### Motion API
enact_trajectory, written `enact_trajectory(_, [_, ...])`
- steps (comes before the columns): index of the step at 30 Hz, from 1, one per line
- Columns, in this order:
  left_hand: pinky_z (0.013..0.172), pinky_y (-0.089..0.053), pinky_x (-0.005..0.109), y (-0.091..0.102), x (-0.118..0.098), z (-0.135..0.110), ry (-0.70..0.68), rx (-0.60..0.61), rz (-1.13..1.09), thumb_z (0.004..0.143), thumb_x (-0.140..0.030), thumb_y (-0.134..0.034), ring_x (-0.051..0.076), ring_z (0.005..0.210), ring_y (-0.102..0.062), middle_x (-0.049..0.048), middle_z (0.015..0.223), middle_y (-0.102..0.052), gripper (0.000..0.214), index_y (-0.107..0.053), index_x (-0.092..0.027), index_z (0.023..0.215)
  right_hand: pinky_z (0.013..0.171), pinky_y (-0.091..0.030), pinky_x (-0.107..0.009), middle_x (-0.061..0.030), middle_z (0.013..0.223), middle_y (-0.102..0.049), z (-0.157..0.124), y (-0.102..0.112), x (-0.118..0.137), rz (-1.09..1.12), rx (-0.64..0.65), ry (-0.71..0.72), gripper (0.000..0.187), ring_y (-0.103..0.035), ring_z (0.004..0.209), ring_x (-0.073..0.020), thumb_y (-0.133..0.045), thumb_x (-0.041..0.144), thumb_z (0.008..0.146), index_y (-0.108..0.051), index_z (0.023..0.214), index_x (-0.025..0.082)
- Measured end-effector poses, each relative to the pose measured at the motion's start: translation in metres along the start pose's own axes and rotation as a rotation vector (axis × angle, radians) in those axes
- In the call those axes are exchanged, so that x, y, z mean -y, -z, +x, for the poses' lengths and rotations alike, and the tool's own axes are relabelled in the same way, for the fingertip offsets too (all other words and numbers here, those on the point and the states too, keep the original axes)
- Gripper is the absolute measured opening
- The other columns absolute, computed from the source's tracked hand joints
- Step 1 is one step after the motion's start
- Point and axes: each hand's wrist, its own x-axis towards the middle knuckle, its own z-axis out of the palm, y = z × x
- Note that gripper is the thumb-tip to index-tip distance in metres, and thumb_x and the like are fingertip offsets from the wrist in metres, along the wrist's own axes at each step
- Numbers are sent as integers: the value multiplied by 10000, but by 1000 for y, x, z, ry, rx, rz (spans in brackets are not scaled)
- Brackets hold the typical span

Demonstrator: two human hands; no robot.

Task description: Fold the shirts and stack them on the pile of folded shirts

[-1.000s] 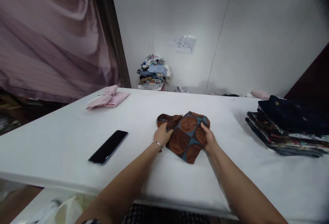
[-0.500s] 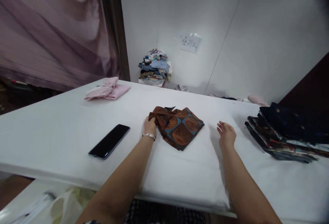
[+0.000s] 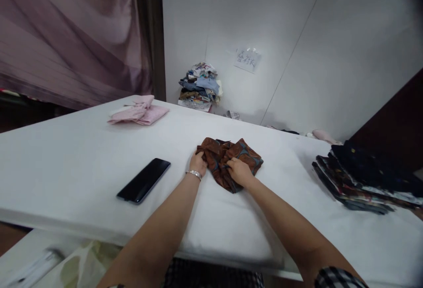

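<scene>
A brown shirt with blue patterning (image 3: pixel 218 175) lies bunched and partly folded on the white table (image 3: pixel 228 230). At its left edge, my left hand (image 3: pixel 198 163) has its fingers closed on the cloth; a silver bracelet circles that wrist. My right hand (image 3: pixel 240 172) rests over the middle of the shirt, its fingers closed on a bit of the fabric. The fingertips of both hands are partly hidden in the folds. Left of my left hand lies a black phone (image 3: pixel 144 180), screen up.
A stack of dark folded clothes (image 3: pixel 357 182) stands at the right of the table. Folded pink cloth (image 3: pixel 140 112) lies at the far left. Behind the table rises a pile of mixed clothes (image 3: pixel 201 84) against the wall, under a paper sign (image 3: pixel 247 60).
My right hand has moved left from the bare tabletop onto the shirt and grasped it. The shirt's front is more crumpled now. My left hand stays at its left edge.
</scene>
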Motion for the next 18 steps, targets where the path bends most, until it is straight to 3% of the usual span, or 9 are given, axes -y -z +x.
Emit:
enact_trajectory(1, [736, -546, 333, 2, -1, 3, 8, -17, -12, 720, -117, -560, 166, 692, -649, 18, 738, -682, 117, -592, -198, 799, 877, -458, -350, -102, 1046, -662, 0, 2, -9, 59, -43, -7, 220, -601, 993, -232, -504, 174, 837, -689, 954, 189])
enact_trajectory(3, [741, -540, 324, 4, -3, 8, 18, -48, -38, 733, -114, -551, 160, 703, -648, 13, 740, -676, 114, -578, -203, 800, 847, -464, -333, -66, 928, -686, -8, 10, -33, 286, -249, -59, 187, -610, 896, -206, -498, 177, 796, -675, 851, 193])
enact_trajectory(6, [772, -529, 322, 6, -3, 13, 30, -80, -76, 750, -108, -546, 156, 767, -656, 13, 793, -685, 128, -566, -214, 820, 712, -487, -323, -19, 780, -674, -43, 28, -78, 698, -730, -274, 154, -587, 758, -194, -556, 300, 734, -649, 811, 204])
enact_trajectory(8, [794, -526, 344, 7, -2, 15, 47, -88, -99, 762, -107, -544, 165, 812, -665, 17, 845, -696, 141, -571, -218, 845, 601, -472, -293, 10, 701, -642, -81, 35, -103, 912, -977, -431, 203, -567, 650, -169, -632, 355, 671, -635, 804, 201])
enact_trajectory(10, [804, -527, 357, 6, 0, 17, 67, -94, -126, 778, -101, -531, 171, 835, -670, 22, 871, -701, 152, -580, -217, 862, 545, -456, -268, 25, 617, -605, -124, 36, -117, 982, -957, -533, 208, -543, 568, -143, -708, 342, 613, -634, 739, 195])
enact_trajectory(13, [799, -535, 342, 5, 1, 19, 91, -120, -172, 800, -94, -512, 166, 828, -672, 23, 871, -706, 161, -594, -213, 872, 489, -457, -268, -8, 623, -639, -174, 31, -120, 975, -730, -615, 241, -551, 538, -148, -777, 365, 570, -674, 701, 191])
enact_trajectory(15, [791, -540, 324, 4, 1, 20, 100, -135, -199, 806, -95, -515, 166, 828, -671, 29, 882, -711, 169, -612, -209, 884, 478, -470, -275, -22, 674, -670, -189, 32, -114, 984, -732, -627, 275, -577, 551, -160, -795, 382, 565, -698, 752, 204])
enact_trajectory(18, [790, -544, 296, 3, -2, 20, 105, -138, -232, 823, -91, -496, 160, 840, -672, 43, 906, -719, 210, -640, -201, 929, 489, -472, -272, -18, 715, -684, -179, 43, -100, 1031, -802, -583, 304, -593, 564, -157, -800, 383, 588, -700, 822, 217])
